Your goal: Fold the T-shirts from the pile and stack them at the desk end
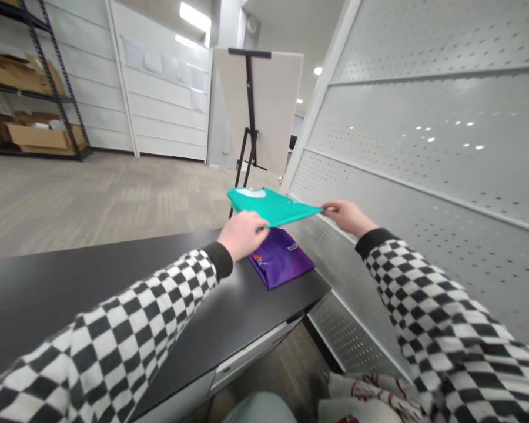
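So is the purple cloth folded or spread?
Folded: the purple cloth lies compact and straight-edged on the tabletop, partly behind the teal garment.

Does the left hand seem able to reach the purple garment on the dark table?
Probably yes: the purple garment lies near the left hand, its front uncovered, but that hand grips the teal garment and may need to release it.

- Overall: bright, fairly even white illumination.
- 11 o'clock: ceiling light (195, 16) overexposes.
- 2 o'clock: glints dot the perforated panel (423, 117).
- 7 o'clock: diffuse sheen on black tabletop (229, 320).
- 10 o'clock: wide-angle distortion tilts shelving (22, 92).
- 4 o'clock: checkered sleeve (449, 329) blurs slightly.
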A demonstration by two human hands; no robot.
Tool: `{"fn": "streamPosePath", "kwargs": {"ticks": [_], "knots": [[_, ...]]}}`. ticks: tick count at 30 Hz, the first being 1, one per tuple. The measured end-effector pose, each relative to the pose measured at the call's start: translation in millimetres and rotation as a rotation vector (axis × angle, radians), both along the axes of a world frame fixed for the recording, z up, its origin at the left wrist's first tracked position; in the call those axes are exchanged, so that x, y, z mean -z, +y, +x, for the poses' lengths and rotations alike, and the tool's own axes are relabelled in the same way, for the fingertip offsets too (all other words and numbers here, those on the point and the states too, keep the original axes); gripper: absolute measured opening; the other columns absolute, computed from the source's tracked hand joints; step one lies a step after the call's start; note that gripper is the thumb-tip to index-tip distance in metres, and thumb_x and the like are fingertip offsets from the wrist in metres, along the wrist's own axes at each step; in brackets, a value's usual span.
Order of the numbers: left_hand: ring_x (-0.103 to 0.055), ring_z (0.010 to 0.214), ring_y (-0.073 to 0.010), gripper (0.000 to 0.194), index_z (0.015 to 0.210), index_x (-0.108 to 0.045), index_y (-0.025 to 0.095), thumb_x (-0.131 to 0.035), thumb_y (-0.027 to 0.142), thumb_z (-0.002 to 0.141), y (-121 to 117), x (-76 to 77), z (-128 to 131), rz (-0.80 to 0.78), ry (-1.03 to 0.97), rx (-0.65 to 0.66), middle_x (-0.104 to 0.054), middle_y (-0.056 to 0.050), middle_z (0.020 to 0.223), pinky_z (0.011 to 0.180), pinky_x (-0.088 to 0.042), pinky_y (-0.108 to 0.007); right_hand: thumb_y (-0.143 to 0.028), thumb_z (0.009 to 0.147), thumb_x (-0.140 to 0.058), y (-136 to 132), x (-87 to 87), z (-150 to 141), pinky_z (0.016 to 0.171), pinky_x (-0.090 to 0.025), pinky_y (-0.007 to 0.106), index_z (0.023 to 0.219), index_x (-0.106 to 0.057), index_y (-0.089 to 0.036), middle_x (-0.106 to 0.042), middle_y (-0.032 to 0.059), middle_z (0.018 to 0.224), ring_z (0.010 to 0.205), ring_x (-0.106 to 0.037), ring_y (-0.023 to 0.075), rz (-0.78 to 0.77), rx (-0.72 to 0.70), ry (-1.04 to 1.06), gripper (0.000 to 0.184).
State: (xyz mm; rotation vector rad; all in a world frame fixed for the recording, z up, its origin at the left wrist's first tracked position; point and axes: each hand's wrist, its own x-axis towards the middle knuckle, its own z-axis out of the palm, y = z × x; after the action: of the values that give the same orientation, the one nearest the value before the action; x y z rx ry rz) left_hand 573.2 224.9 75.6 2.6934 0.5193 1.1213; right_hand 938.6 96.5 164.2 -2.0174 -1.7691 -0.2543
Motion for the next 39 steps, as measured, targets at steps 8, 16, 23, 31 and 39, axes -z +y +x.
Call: {"fn": "streamPosePath", "kwargs": {"ticks": [8, 16, 23, 31, 39], "knots": [[-0.068, 0.099, -0.0278, 0.027, 0.091, -0.083, 0.021, -0.066, 0.029, 0.110, -69, 116.7, 15, 0.099, 0.353, 0.063, -0.076, -0.010, 0.099, 0.080, -0.047, -0.041, -0.023, 0.101, -0.061, -72, 196.7, 9, 0.106, -0.064, 0.041, 0.116, -0.089, -0.018, -0.088, 0.0135, 0.121, 0.114, -0.083, 0.0290, -0.148, 0.049, 0.062, 0.032], [-0.065, 0.098, -0.0278, 0.029, 0.090, -0.079, 0.021, -0.063, 0.030, 0.112, -77, 114.7, 0, 0.185, 0.308, 0.143, -0.074, -0.010, 0.096, 0.082, -0.043, -0.045, -0.027, 0.106, -0.057, -92, 198.0, 9, 0.115, -0.061, 0.043, 0.126, -0.084, -0.019, -0.084, 0.0146, 0.134, 0.124, -0.079, 0.0284, -0.071, -0.008, 0.003, 0.034], [-0.065, 0.100, -0.0278, 0.028, 0.116, -0.082, 0.023, -0.056, 0.032, 0.117, -98, 104.6, -11, 0.222, 0.192, 0.162, -0.077, -0.011, 0.102, 0.083, -0.041, -0.045, -0.030, 0.113, -0.052, -125, 192.8, -1, 0.114, -0.062, 0.045, 0.132, -0.081, -0.017, -0.083, 0.0168, 0.134, 0.125, -0.080, 0.0302, -0.097, -0.012, -0.070, 0.037], [-0.064, 0.096, -0.0271, 0.033, 0.087, -0.080, 0.021, -0.068, 0.041, 0.111, -117, 119.5, -11, 0.160, 0.316, 0.205, -0.072, -0.010, 0.092, 0.082, -0.044, -0.045, -0.025, 0.113, -0.051, -144, 199.9, -6, 0.116, -0.063, 0.048, 0.133, -0.079, -0.017, -0.081, 0.0156, 0.141, 0.129, -0.079, 0.0293, -0.154, -0.085, -0.090, 0.036], [-0.066, 0.097, -0.0254, 0.033, 0.086, -0.075, 0.021, -0.060, 0.031, 0.114, -121, 118.5, -37, 0.204, 0.301, 0.262, -0.073, -0.007, 0.093, 0.090, -0.044, -0.048, -0.023, 0.115, -0.049, -165, 201.3, -30, 0.115, -0.066, 0.049, 0.133, -0.084, -0.019, -0.081, 0.0147, 0.143, 0.129, -0.081, 0.0296, -0.145, -0.136, -0.168, 0.040]]}}
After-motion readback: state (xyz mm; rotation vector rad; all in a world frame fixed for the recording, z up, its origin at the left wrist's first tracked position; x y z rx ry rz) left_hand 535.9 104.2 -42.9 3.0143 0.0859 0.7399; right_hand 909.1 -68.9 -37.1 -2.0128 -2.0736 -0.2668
